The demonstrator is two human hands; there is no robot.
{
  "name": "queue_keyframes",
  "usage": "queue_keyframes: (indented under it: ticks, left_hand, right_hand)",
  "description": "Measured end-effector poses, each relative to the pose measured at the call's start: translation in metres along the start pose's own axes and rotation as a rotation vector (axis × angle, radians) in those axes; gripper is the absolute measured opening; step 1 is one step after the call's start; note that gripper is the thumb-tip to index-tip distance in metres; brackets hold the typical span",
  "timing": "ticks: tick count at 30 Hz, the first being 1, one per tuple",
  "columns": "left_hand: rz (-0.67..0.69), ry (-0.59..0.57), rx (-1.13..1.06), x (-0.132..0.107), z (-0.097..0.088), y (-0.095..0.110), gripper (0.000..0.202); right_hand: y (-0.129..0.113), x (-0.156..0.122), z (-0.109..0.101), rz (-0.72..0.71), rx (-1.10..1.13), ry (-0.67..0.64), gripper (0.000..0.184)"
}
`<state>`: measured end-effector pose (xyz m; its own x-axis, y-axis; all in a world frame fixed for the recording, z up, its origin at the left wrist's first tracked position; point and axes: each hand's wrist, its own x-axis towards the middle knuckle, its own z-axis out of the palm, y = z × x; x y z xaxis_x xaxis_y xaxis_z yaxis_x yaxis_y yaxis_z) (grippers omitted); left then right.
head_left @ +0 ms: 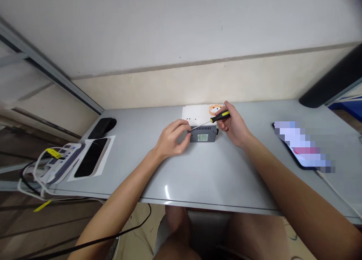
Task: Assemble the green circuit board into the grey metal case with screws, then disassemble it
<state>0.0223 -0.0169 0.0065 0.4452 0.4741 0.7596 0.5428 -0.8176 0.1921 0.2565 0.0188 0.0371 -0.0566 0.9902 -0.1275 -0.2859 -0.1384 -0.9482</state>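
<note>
The box (204, 135) looks not yet opened: the left hand (171, 139) clasps it, and the right hand (234, 126) grasps the screwdriver (220, 117) against it.

Glossy smooth grey table (215, 177), matt grey metal box (203, 133), plastic-handled metal-shafted screwdriver (216, 118), white paper sheet (195, 113).

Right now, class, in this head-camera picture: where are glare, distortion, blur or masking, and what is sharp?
Head view: the wide lens bows the table edge and wall lines; a small white glare streak lies near the table's front edge; pixel blocks mask the phone screen; the left border smears; left hand, right hand, screwdriver and grey box are sharp, shadows soft.
</note>
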Motion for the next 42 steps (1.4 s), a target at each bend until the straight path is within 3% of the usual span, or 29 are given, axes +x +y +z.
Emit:
queue_keyframes:
  ticks: [7,15,24,27,33,39,42]
  left_hand:
    - [0.014,0.005,0.0,0.0,0.0,0.0,0.01]
    - [-0.018,-0.059,0.022,0.0,-0.002,0.0,0.009]
    - [-0.118,-0.086,-0.009,-0.005,-0.005,-0.005,0.008]
    - [-0.164,-0.088,-0.038,-0.006,-0.007,-0.008,0.009]
    - [-0.155,-0.067,-0.066,-0.005,-0.008,-0.004,0.036]
    - [-0.114,-0.023,0.064,0.003,0.003,0.007,0.023]
    - [-0.061,-0.073,0.076,0.005,0.008,0.012,0.018]
  right_hand:
    - [-0.001,0.001,-0.001,-0.026,0.007,0.018,0.048]
    - [0.008,0.009,-0.005,-0.088,-0.136,0.182,0.047]
    - [0.014,0.005,-0.006,-0.141,-0.332,0.076,0.049]
    - [0.012,0.007,-0.009,-0.131,-0.272,0.092,0.05]
    - [-0.004,0.009,-0.013,-0.071,-0.041,0.092,0.042]
    - [-0.017,0.011,-0.026,-0.141,0.066,0.088,0.031]
    - [-0.017,0.014,-0.033,-0.131,0.072,0.088,0.028]
